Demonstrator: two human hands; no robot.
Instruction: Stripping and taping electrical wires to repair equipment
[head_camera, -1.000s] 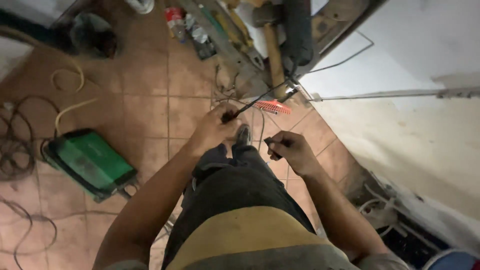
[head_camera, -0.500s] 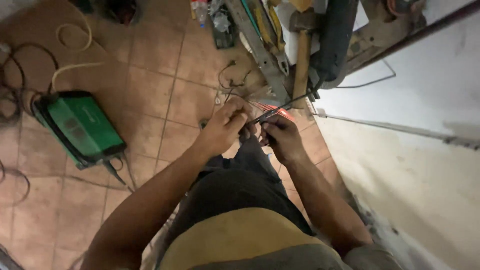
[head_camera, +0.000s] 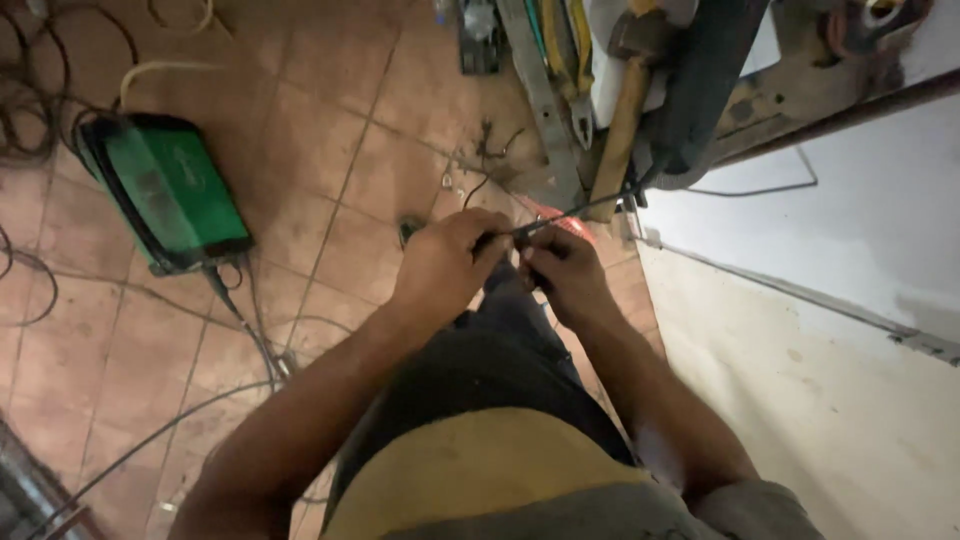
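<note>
- A thin dark rod (head_camera: 580, 208) is being gripped by both hands above the tiled floor (head_camera: 330, 150), in front of the knees.
- The left hand (head_camera: 450, 265) is being kept closed around the rod's near end, fingers curled over it.
- The right hand (head_camera: 562, 270) is being closed on the rod just beside the left, the two hands touching.
- The rod's far end is being pointed toward the dark clamp-like tool (head_camera: 690, 100) near the top edge of the floor, beside a wooden-handled hammer (head_camera: 625, 110).
- A green box-shaped machine (head_camera: 165, 190) with cables is being left well apart, toward the floor's left edge.
- As a judgement: the rod is best being held firmly close to the grip point, with wrists steadied together, so the thin tip is being guided without wobble and the loose cables are being kept clear.
</note>
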